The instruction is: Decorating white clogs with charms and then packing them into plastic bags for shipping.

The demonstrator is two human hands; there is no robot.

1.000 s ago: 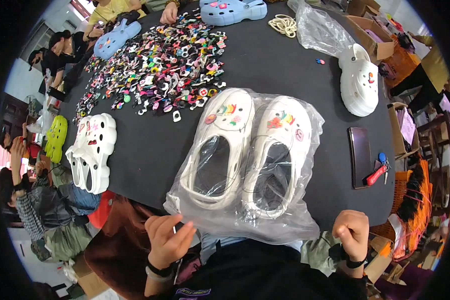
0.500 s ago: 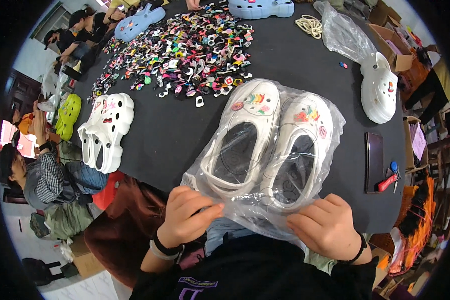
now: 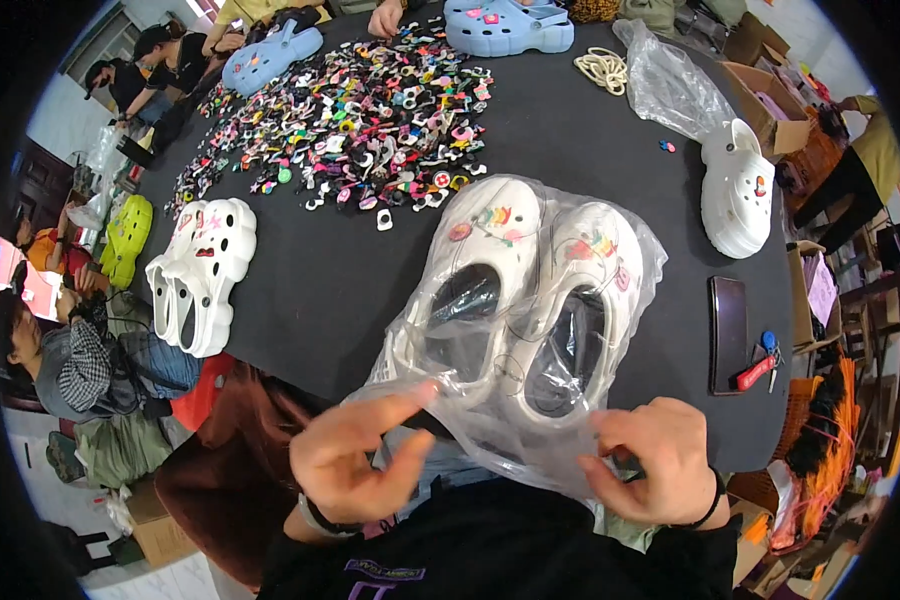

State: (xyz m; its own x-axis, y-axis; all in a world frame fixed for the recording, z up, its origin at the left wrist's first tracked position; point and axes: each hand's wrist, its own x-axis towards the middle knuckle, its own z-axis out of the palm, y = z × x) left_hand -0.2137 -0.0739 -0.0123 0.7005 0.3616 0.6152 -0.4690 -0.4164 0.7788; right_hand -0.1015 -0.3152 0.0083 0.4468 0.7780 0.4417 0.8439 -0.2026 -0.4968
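Observation:
A pair of white clogs with colourful charms lies side by side inside a clear plastic bag, toes pointing away from me. One is the left clog, the other the right clog. The bag's loose mouth hangs over the table's near edge. My left hand is at the mouth's left corner, thumb and forefinger spread apart, the forefinger tip against the film. At the opposite corner my right hand has its thumb and forefinger parted beside the film, not pinching it.
A heap of small charms covers the far part of the black table. White clogs stand at left, another white clog at right, near a phone and a red-handled tool. Blue clogs are at the back; people sit around.
Both hands have loosened their pinch on the bag's mouth, fingers now apart. The left hand has drawn slightly left and down. The whole view has shifted a little.

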